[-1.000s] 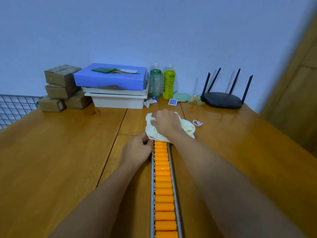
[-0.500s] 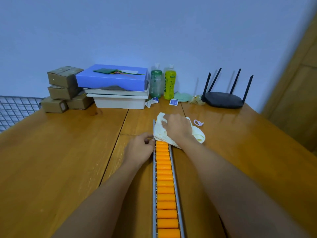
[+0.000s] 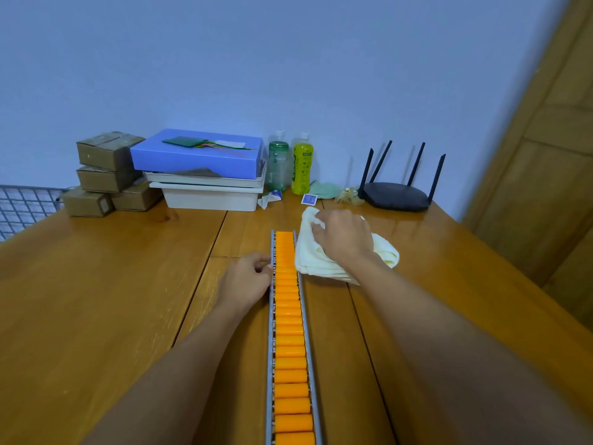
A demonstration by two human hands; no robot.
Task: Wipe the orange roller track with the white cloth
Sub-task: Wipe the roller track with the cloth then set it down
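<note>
Orange roller track (image 3: 288, 332) down the middle of the wooden worktop (image 3: 96, 300), running from the near edge of view away to a far end just short of the clutter by the wall. White cloth (image 3: 324, 261) off the rollers right now, bunched on the wood just to the right of the track's far end, near edge touching or all but touching the grey side rail. Right hand (image 3: 345, 240) pressed down on top of it, fingers curled into the folds, grip closed on the cloth. Left hand (image 3: 247, 281) parked against the left rail a little short of the far end, fingertips (image 3: 264, 263) hooked at the metal edge, bracing the track rather than clamping round it.

Progress, at a guess: hard to call. Every roller in view bright, uniform orange, no visible dust line or damp streak to separate wiped from unwiped. With the cloth lying beside the far end rather than on it, could be the finish of a pass or a regather before another. No way to confirm the near stretch as done. Left to do, if anything: cloth back onto the rollers, another stroke along the length, left hand steadying.

Behind: black router (image 3: 398, 195), green bottle (image 3: 278, 165) and yellow bottle (image 3: 302, 167), blue box (image 3: 199, 155), cardboard boxes (image 3: 106, 175), all well clear.
</note>
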